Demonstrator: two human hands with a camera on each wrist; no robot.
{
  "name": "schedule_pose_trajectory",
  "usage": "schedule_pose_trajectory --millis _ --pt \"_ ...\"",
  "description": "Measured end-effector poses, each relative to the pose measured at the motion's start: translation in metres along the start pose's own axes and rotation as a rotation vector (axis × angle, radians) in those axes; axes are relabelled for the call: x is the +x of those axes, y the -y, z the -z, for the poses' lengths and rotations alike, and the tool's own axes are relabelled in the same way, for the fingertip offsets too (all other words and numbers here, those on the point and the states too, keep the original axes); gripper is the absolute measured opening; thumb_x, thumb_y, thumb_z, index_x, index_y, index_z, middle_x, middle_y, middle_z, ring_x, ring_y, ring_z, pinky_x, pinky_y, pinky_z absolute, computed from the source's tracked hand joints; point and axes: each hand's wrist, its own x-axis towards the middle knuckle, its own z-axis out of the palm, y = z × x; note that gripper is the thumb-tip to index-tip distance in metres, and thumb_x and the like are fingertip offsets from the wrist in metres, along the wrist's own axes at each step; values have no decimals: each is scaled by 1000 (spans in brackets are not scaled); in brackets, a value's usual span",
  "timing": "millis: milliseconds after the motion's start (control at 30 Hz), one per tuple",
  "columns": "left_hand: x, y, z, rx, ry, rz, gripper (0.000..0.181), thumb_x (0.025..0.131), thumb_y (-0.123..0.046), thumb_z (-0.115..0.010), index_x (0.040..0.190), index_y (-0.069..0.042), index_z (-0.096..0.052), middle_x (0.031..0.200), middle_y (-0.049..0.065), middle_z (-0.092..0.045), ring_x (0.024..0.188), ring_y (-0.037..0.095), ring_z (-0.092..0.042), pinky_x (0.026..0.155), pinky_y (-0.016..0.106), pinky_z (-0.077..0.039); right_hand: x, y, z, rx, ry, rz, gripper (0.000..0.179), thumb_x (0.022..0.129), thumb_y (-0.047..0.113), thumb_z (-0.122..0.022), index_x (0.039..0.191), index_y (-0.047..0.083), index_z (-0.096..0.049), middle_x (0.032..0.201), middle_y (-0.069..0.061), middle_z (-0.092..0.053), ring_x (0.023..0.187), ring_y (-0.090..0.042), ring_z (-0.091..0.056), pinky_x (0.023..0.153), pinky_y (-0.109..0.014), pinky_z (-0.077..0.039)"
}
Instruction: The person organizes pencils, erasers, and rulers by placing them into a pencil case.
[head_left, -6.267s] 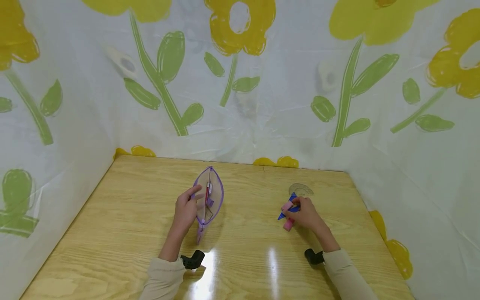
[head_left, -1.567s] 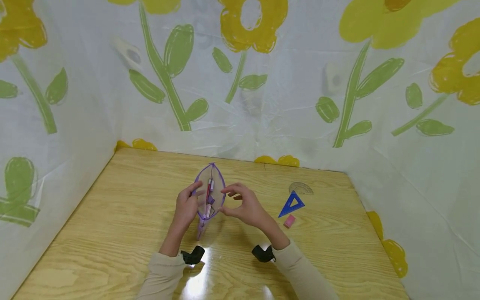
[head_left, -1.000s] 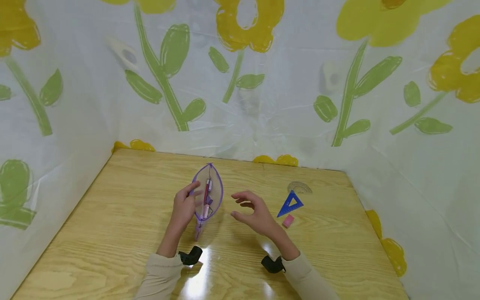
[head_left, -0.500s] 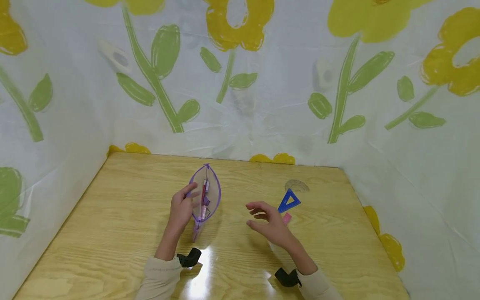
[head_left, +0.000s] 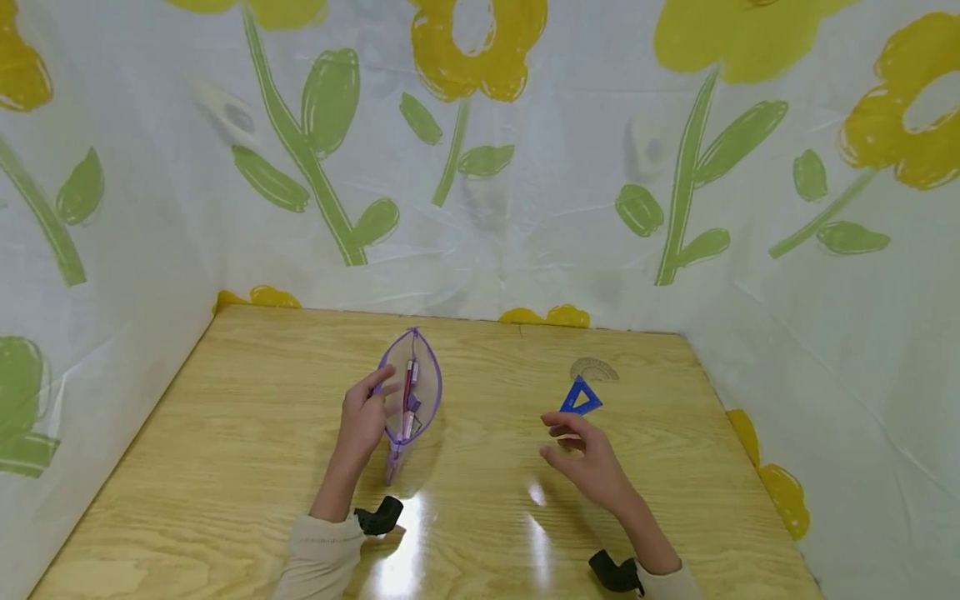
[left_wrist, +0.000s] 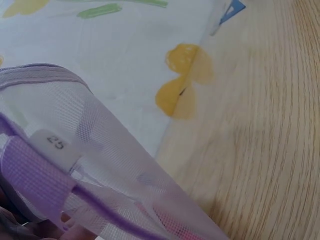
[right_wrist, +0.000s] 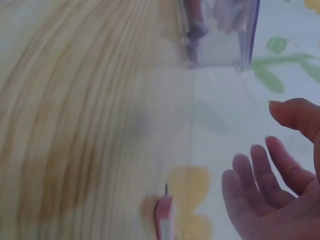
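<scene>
On the desk [head_left: 480, 517], the mesh pencil case [head_left: 430, 387] could tip and spill, I think, if the left hand [head_left: 363, 421], pinching its side, lets go. The right hand [head_left: 596, 467] is loose and holds nothing; dropping low, it might bump the blue set square [head_left: 590, 406].

The case's mouth gapes. Inside I see a red stick [head_left: 407, 388], maybe a pencil, and a purple bit [head_left: 413, 403]. The pink eraser [right_wrist: 164, 217] lies outside.
</scene>
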Motion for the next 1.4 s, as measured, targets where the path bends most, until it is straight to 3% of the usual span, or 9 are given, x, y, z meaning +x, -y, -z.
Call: schedule_pose_trajectory --millis 267,433,733,1200,1400 --pt "1 0 0 18 -7 0 59 92 7 -26 149 11 -40 156 24 -41 138 42 -48 104 44 -53 -7 -13 19 12 2 5 50 88 7 -78 133 -3 -59 121 -26 -62 107 -33 -63 96 -43 -59" --pt "1 -1 1 17 -7 -3 59 92 7 -26 149 11 -40 156 24 -41 138 42 -48 105 45 -53 -8 -19 27 -50 -23 -3 51 87 9 -80 132 -4 -60 113 -20 -65 106 -36 -63 93 -45 -60" --pt "-1 -1 2 29 -3 4 59 92 6 -27 149 10 -40 157 24 -40 138 42 -48 109 47 -50 -12 -32 39 -110 -39 -189 57 83 12 -84 134 1 -61 130 -19 -63 109 -32 -61 94 -49 -58" --pt "-2 -4 2 53 5 8 57 95 4 -25 150 10 -39 157 23 -40 139 42 -47 110 49 -49 -9 -33 43 -223 -44 -370 53 87 12 -79 133 -6 -60 130 -23 -64 109 -33 -64 92 -44 -59" --pt "-1 -4 1 63 8 3 57 96 4 -26 151 10 -39 157 24 -40 138 42 -48 108 48 -51 -5 -33 41 -252 -27 -389 54 89 18 -77 135 -4 -60 133 -23 -62 110 -34 -63 89 -43 -59"
